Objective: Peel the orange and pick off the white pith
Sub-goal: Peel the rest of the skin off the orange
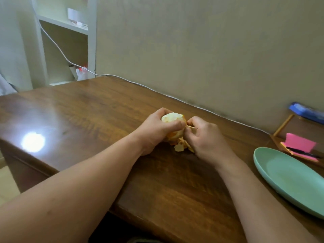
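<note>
A partly peeled orange [171, 118] sits in the middle of the wooden table [87, 106], its top pale with white pith and orange skin still on its lower side. My left hand [154, 130] grips it from the left, fingers curled over the top. My right hand [203, 135] pinches a strip of peel [190, 128] at the fruit's right side. Torn peel pieces [182, 146] hang or lie beneath the orange between my hands; I cannot tell which are still attached.
A light green plate [287, 178] lies at the right table edge. Behind it a wooden tray [280, 128] holds pink sticky notes [298, 142] and a pen. A white cable [157, 92] runs along the wall. A blue object [306, 111] is at far right.
</note>
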The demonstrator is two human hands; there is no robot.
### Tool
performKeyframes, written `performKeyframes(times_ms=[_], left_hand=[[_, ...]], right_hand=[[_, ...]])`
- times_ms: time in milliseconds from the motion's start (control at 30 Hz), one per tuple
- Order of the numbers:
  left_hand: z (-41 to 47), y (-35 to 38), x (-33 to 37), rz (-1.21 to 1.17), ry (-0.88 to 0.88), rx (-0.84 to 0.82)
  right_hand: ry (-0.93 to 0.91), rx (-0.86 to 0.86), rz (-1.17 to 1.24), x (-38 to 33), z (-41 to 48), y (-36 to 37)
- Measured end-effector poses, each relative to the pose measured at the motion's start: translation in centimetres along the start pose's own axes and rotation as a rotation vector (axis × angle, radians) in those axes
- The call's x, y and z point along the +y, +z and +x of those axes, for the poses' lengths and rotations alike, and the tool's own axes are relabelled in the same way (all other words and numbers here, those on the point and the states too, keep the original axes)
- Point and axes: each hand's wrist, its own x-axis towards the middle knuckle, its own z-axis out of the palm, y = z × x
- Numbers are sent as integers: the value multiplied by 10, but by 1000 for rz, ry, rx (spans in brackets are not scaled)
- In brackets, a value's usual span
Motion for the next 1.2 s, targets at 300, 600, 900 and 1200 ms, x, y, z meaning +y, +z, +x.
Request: performKeyframes(times_ms=[300, 600, 900, 1200], left_hand=[[-3, 0, 7, -48, -29, -28], [-6, -9, 17, -289, -157, -165], [-10, -6, 24, -385, -205, -113], [-9, 2, 26, -287, -160, -120]], right_hand=[[61, 95, 161, 3, 0, 4], [240, 47, 597, 20, -7, 7], [164, 49, 308, 13, -11, 8], [95, 113, 332, 1, -18, 3]])
